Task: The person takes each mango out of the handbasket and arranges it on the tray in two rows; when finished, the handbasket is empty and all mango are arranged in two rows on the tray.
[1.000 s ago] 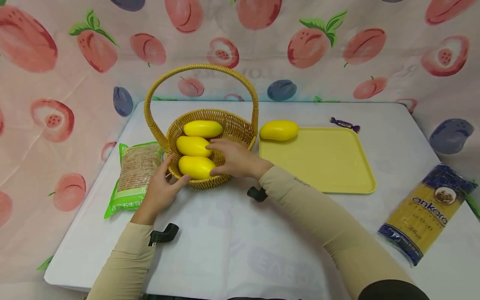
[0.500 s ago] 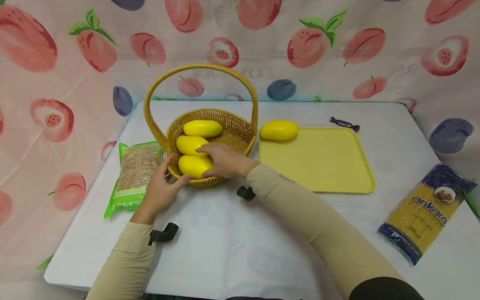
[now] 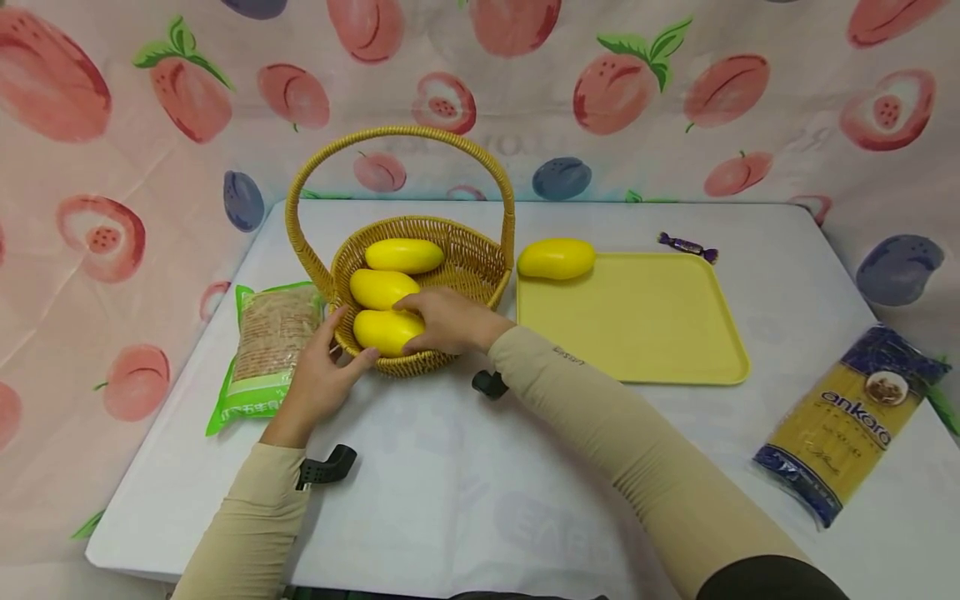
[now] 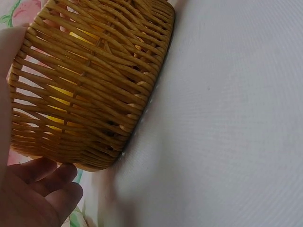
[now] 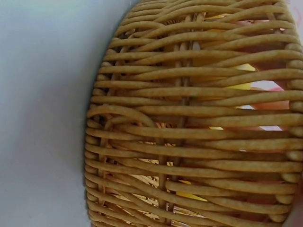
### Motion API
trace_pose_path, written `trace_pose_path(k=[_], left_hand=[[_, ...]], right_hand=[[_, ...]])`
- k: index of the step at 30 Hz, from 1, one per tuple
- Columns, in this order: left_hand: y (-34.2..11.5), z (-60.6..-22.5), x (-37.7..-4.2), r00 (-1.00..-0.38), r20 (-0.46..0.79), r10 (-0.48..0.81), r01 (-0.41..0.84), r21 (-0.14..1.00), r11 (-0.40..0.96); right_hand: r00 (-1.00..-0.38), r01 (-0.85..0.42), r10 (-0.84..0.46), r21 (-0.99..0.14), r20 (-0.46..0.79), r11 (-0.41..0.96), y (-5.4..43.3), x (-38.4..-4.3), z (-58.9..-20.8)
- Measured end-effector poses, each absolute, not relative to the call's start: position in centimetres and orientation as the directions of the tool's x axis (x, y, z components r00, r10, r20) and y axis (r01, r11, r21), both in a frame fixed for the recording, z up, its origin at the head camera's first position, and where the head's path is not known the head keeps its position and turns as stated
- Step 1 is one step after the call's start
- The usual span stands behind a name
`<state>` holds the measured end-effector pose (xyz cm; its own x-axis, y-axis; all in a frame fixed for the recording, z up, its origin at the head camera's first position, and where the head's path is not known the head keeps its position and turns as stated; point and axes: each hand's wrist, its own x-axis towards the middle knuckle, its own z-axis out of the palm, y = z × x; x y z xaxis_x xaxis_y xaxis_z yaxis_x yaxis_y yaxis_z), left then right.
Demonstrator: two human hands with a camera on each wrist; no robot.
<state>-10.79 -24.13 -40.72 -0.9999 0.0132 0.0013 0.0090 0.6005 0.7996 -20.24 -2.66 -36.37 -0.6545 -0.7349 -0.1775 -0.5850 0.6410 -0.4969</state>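
A wicker basket [image 3: 420, 364] with a tall arched handle holds three yellow mangoes in a row: a back mango [image 3: 403, 255], a middle mango [image 3: 378, 288] and a front mango [image 3: 381, 332]. My right hand [image 3: 453, 321] reaches over the rim and grips the right end of the front mango between thumb and fingers. At the basket's left front, my left hand [image 3: 321, 379] holds the rim, thumb over the edge. Its curled fingers [image 4: 57, 182] touch the woven outside in the left wrist view. Weave fills the right wrist view, hiding most of the right hand.
Another mango [image 3: 557, 258] lies on the back left corner of a yellow tray [image 3: 637, 325]. A purple-wrapped candy [image 3: 687, 247] is behind the tray. A green-edged food bag [image 3: 273, 350] lies left of the basket, and a pasta packet [image 3: 855, 421] at the right.
The right hand has moved left and its fingers have come in around the front mango. My left hand stays at the rim, and the mangoes have hardly moved.
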Motion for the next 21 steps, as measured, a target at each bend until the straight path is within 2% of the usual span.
trace_pose_path(k=[9, 21], left_hand=[[-24.02, -40.69, -10.76, -1.000, -0.002, 0.018, 0.009, 0.805, 0.594], [-24.15, -40.73, -10.71, -1.000, -0.002, 0.014, 0.007, 0.802, 0.597]], right_hand=[[-0.645, -0.578, -0.737, -0.500, -0.203, 0.644, -2.55, -20.35, -36.42], [-0.620, -0.588, -0.771, -0.565, -0.144, 0.579, -1.99, -20.55, -36.28]])
